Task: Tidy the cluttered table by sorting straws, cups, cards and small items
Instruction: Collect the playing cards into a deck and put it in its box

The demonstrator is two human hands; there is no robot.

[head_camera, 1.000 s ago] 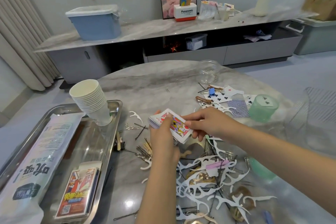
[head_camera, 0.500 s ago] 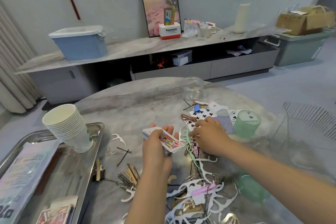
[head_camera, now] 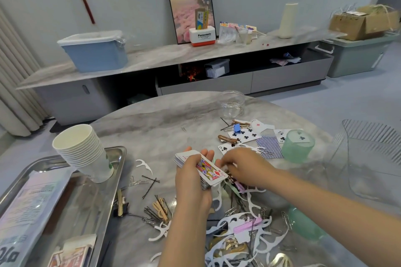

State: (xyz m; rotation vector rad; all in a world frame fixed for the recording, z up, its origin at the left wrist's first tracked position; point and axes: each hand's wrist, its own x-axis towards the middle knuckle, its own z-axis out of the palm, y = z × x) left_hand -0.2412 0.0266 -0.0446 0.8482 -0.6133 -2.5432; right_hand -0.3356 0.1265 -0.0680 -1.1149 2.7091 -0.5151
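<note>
Head view: card deck in left hand.

A home living room (framed picture, low media console).

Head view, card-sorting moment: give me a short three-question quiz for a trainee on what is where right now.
1. True or false: the stack of paper cups stands on the steel tray.
2. Which hand holds the deck of playing cards? A) left hand B) right hand
3. Fill in: the clear glass jar stands ____ on the table's far side.

Key: 1 true; 2 A; 3 upright.
</note>
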